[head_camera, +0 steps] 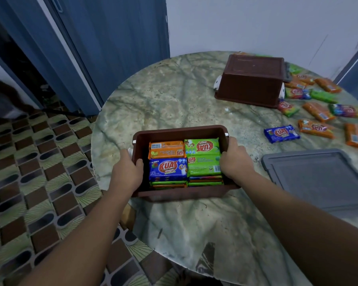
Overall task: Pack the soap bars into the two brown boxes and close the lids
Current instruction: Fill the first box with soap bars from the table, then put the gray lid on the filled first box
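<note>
An open brown box (180, 131) sits at the table's near left, filled with stacked soap bars (185, 162) in orange, green and blue wrappers. My left hand (127, 171) grips its left wall, thumb inside the rim. My right hand (235, 158) grips the right wall. A second brown box (251, 79) lies upside down at the far right. Loose soap bars (318, 112) are scattered to its right, with a blue one (281, 133) nearest. A grey lid (322, 178) lies flat at the right.
The round marble table (174, 89) ends just left of the box, above a patterned tile floor (39, 172). A blue folding door (91, 48) stands behind at the left. A second grey lid edge (287, 73) shows behind the upturned box.
</note>
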Demonstrator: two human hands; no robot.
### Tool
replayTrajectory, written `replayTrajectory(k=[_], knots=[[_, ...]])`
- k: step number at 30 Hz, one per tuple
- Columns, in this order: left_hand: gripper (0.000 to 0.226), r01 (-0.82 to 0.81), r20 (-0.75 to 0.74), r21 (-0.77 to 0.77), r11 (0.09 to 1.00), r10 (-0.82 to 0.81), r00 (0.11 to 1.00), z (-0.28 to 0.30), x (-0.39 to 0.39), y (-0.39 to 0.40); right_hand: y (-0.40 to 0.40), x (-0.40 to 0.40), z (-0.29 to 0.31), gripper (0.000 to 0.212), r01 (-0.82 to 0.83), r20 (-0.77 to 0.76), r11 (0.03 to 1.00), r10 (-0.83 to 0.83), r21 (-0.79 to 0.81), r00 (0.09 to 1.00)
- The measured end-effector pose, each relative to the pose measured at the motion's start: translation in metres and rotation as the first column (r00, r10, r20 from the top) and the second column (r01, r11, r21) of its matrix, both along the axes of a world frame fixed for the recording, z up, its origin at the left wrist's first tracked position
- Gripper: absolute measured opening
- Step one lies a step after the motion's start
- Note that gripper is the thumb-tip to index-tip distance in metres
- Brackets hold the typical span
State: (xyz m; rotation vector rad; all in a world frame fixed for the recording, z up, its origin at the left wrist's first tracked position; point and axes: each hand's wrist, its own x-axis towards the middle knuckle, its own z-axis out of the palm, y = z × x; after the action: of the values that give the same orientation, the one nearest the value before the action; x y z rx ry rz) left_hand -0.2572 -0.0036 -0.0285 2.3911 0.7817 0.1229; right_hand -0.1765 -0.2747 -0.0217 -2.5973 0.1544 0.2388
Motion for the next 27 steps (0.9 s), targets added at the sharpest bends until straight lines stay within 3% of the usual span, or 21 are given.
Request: replayTrajectory(k=[10,14,17,20,27], knots=[[0.032,-0.002,-0.062,0.029,1.000,0.004,0.998,0.000,-0.007,-0.001,-0.003,-0.011,0.001,0.037,0.009,-0.016,1.000,-0.009,0.006,1.000],[0.065,0.008,-0.127,0.196,0.981,0.018,0.992,0.004,-0.005,-0.004,-0.006,-0.009,0.000,0.036,0.030,-0.038,0.994,-0.026,0.106,0.999],[0.082,0.030,0.008,0.353,0.935,-0.035,0.999,0.022,0.001,-0.018,-0.006,-0.005,0.004,0.047,0.087,-0.055,0.958,-0.075,0.275,0.996],[0.070,0.107,0.156,0.341,0.934,-0.168,0.973,0.049,0.020,-0.054,-0.016,0.002,0.008,0.061,0.122,-0.001,0.941,-0.128,0.314,0.992],[0.018,0.428,0.281,0.127,0.895,-0.447,0.849,0.075,0.074,-0.164,-0.087,0.027,0.002,0.045,0.122,0.044,0.941,-0.143,0.316,0.989]])
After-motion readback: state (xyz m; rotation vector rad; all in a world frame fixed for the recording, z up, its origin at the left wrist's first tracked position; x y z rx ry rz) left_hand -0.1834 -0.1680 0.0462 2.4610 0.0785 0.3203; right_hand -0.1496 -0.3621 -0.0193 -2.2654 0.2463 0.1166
